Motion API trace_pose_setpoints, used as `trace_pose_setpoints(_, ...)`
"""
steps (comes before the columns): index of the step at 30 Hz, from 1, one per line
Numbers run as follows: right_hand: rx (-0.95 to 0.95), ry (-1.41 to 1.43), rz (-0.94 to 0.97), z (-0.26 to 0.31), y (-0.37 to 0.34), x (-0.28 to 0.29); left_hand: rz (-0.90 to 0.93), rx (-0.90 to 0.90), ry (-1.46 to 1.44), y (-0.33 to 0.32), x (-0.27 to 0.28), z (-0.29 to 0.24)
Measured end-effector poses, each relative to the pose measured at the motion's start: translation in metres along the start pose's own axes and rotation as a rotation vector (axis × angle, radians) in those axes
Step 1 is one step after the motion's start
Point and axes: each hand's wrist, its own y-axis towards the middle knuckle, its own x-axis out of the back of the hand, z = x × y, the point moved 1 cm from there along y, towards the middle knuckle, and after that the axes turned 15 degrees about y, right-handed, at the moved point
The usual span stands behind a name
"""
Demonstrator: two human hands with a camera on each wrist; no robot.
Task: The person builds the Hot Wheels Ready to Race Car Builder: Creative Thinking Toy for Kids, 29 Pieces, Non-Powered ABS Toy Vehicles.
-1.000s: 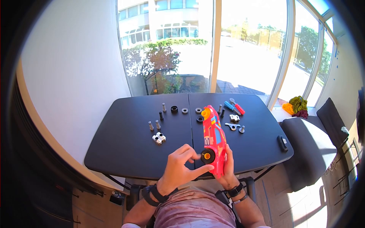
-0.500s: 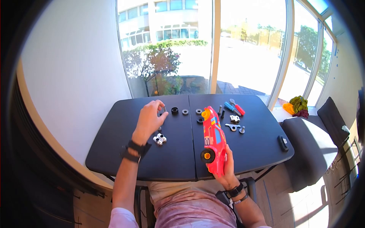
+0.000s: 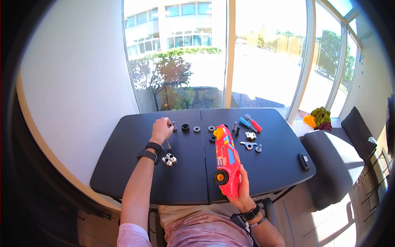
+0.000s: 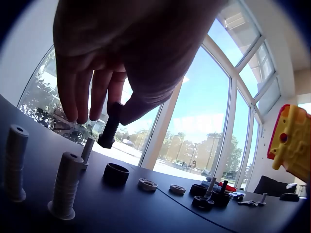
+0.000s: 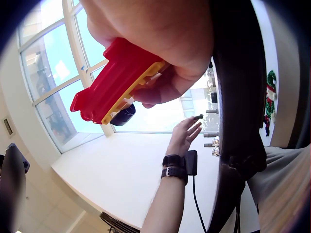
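Between thumb and fingertips, my left hand [image 3: 161, 130] pinches a black toy bolt [image 4: 111, 127], raised over the far left of the table. Grey bolts [image 4: 64, 188] stand upright close by, and a silver-white engine-like piece [image 3: 169, 159] lies nearer me. My right hand [image 3: 243, 190] grips the rear end of a red toy car [image 3: 229, 158], held tilted above the table with its side up. A black wheel with a yellow hub [image 3: 221, 177] is on the car near that hand. At the car's other end a yellow hub [image 3: 218, 131] shows without a tyre.
A black ring [image 3: 185, 128] and grey rings [image 3: 196, 129] sit along the table's middle back. Farther right lie a blue screwdriver [image 3: 245, 122], a red one [image 3: 256, 125], a white part [image 3: 251, 135] and a grey bracket [image 3: 248, 145]. A black device [image 3: 303, 161] rests near the right edge.
My left hand has left the car's wheel, reached to the far left of the table and taken up the black bolt. The right hand still holds the car in much the same place.
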Motion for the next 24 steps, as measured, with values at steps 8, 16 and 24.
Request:
trace_pose_setpoints(8, -0.016, -0.012, 0.039, 0.001, -0.001, -0.001, 0.029, -0.183, -1.048, -0.089, 0.079, -0.074)
trace_pose_setpoints(16, -0.014, -0.046, 0.058, 0.002, -0.006, -0.007, 0.113, -0.338, -0.788, -0.215, 0.136, -0.115)
trace_pose_setpoints(24, 0.014, -0.060, 0.036, -0.002, -0.008, -0.009, 0.068, -0.529, -0.755, -0.254, 0.128, -0.136)
